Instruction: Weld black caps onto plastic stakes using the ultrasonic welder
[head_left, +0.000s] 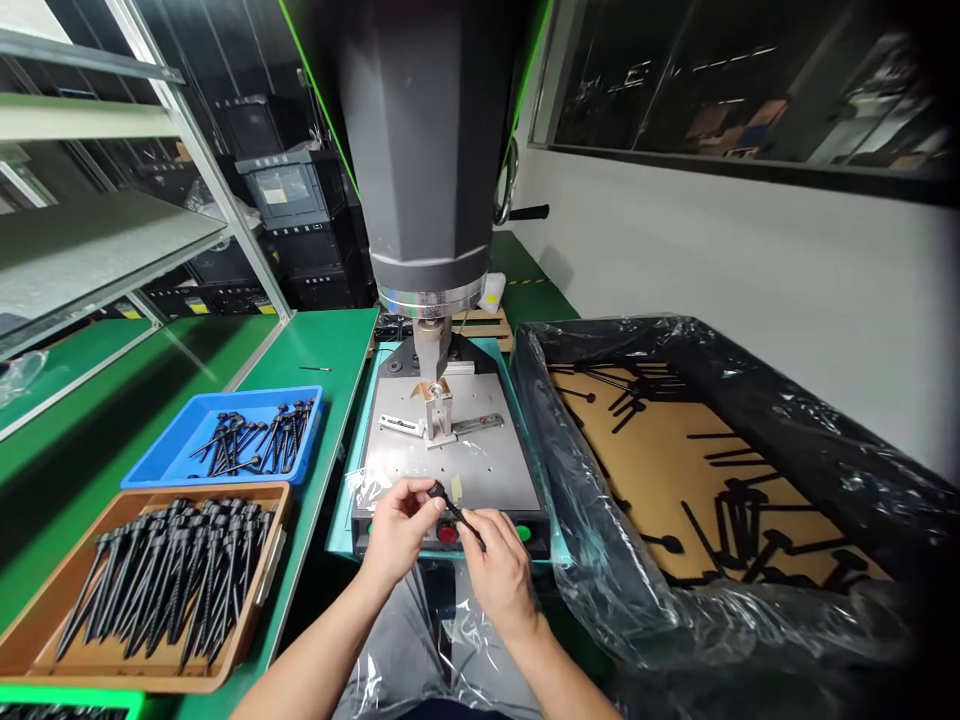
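Observation:
A slim black rod with a thick knobbed head [452, 504] is held in front of the machine's metal base plate [405, 462]. My left hand [401, 528] pinches it near the head, between thumb and forefinger. Lower down, the fingers of my right hand [499, 568] close round the shaft and hide part of it. Beyond my hands a small metal fixture [438, 415] stands on the plate, under the machine's pointed metal tool [431, 352]. A red button [448, 535] sits on the machine's front edge, just behind the rod.
To the left, a brown tray [30, 640] and a blue tray [225, 478] hold many black rods. On the right, a plastic-lined box [645, 440] has more rods on cardboard. The machine's dark head [420, 150] hangs over the plate. Metal shelving [202, 150] stands at left.

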